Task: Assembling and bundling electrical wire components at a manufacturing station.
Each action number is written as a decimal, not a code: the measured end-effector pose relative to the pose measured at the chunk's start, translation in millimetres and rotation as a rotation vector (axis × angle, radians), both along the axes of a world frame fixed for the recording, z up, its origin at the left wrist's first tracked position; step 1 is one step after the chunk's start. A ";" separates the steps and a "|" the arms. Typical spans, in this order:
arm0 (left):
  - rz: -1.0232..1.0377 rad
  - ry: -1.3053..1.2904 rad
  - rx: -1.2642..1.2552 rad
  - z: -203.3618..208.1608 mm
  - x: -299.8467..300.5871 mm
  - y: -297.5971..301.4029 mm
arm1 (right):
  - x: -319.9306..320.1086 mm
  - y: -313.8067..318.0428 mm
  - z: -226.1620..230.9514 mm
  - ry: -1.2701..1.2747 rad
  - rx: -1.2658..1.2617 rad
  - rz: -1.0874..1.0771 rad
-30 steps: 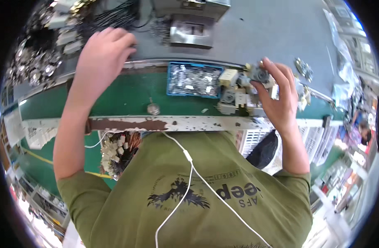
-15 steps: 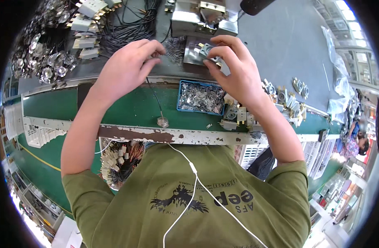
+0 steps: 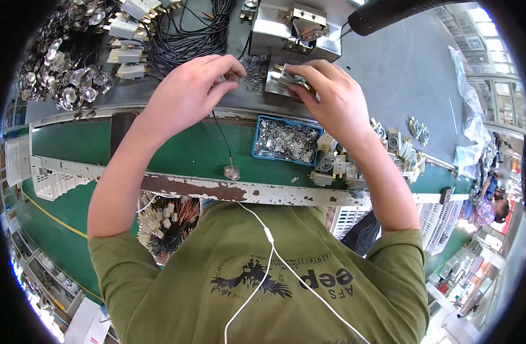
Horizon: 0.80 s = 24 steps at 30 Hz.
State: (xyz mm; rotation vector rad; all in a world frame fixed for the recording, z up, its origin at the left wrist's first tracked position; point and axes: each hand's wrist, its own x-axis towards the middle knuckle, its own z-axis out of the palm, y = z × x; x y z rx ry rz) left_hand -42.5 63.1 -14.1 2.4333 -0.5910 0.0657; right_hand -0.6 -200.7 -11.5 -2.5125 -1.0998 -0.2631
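Holding a small grey part with brass tabs (image 3: pixel 287 77): right hand (image 3: pixel 339 97), thumb and fingers closed on it, at a polished metal block (image 3: pixel 275 90); full contact between part and block cannot be confirmed. Left hand (image 3: pixel 188 92) is near the block, thumb and index tips almost together beside a patch of loose springs (image 3: pixel 254 74); cannot tell what, if anything, is pinched there. Black cable (image 3: pixel 223 135) emerges below the left hand and runs down to a round metal disc (image 3: pixel 231 172) on the green ledge (image 3: pixel 180 157). Blue tray (image 3: pixel 283 160) of small metal pieces sits right of the disc; pale switch bodies (image 3: pixel 332 166) cluster just beside it, partly behind the right forearm. Black cable bundle (image 3: pixel 217 34) lies beyond the left hand.
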 end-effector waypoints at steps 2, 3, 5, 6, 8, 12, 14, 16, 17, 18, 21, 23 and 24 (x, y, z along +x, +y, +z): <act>0.036 0.071 -0.050 3.7 -1.9 -1.1 | 0.8 -3.2 -2.8 0.006 0.038 0.021; 0.065 0.140 -0.097 4.9 -2.3 -1.6 | -0.5 -2.7 -4.3 0.006 0.037 0.023; 0.075 0.154 -0.121 4.8 -1.6 -1.5 | -4.3 -1.1 -6.7 -0.049 0.066 -0.007; 0.085 0.169 -0.141 5.0 -1.9 -0.4 | -4.9 0.3 -7.3 -0.047 0.067 -0.003; 0.055 0.074 -0.115 3.2 1.3 2.6 | -5.8 2.0 -8.0 -0.073 0.034 -0.006; 0.047 0.087 -0.037 14.1 5.5 7.2 | -21.5 7.8 12.3 -0.115 0.029 0.007; 0.056 0.140 -0.107 11.1 5.1 7.4 | -47.6 21.7 22.2 0.301 0.259 0.071; 0.065 0.218 -0.291 13.2 7.5 6.4 | -53.7 39.3 18.3 0.408 0.417 0.060; 0.074 0.259 -0.400 11.9 5.4 4.8 | -47.7 46.8 20.3 0.401 0.514 0.013; 0.072 0.264 -0.392 11.1 5.8 2.8 | -39.8 55.0 19.2 0.396 0.607 -0.031; 0.099 0.306 -0.549 19.6 4.7 0.2 | -20.3 67.3 13.5 0.213 0.539 0.010; 0.036 0.384 -0.598 27.9 8.9 4.8 | -12.4 71.1 11.8 -0.069 0.483 0.113; 0.048 0.377 -0.599 29.3 7.6 5.7 | -13.7 72.2 12.8 -0.070 0.485 0.126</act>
